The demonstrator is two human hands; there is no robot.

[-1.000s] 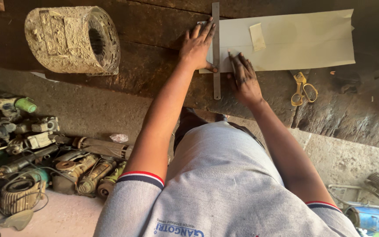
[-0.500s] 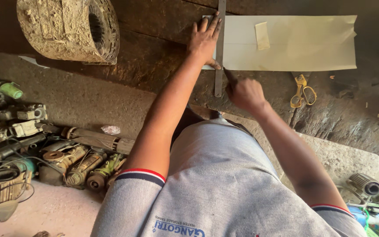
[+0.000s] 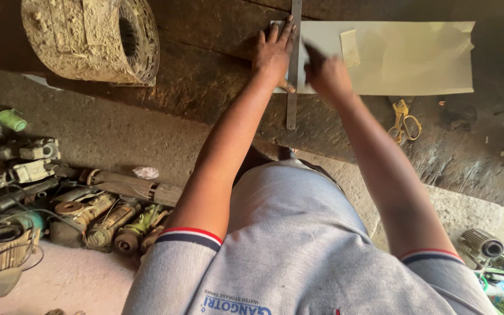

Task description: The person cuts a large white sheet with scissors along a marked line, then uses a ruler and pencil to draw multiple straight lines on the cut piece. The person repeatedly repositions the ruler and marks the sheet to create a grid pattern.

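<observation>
Left hand (image 3: 275,55) spread flat, pinning the long grey metal ruler (image 3: 292,87) running near-to-far on the pale beige paper sheet (image 3: 403,58); right hand (image 3: 328,74) clenched just right of the ruler, contents unclear.

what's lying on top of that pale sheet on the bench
On the pale sheet lie a metal ruler, pressed by the left hand, a small paper scrap, and the right hand. Whatever the right hand grips is hidden.

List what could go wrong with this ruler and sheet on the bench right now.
1. The left hand pins the metal ruler with fingertips at its edge; whatever the right hand draws along it may catch them.
2. The ruler may slip, skewing the line on the pale sheet.
3. The scissors lie near the right forearm and might get knocked.
</observation>
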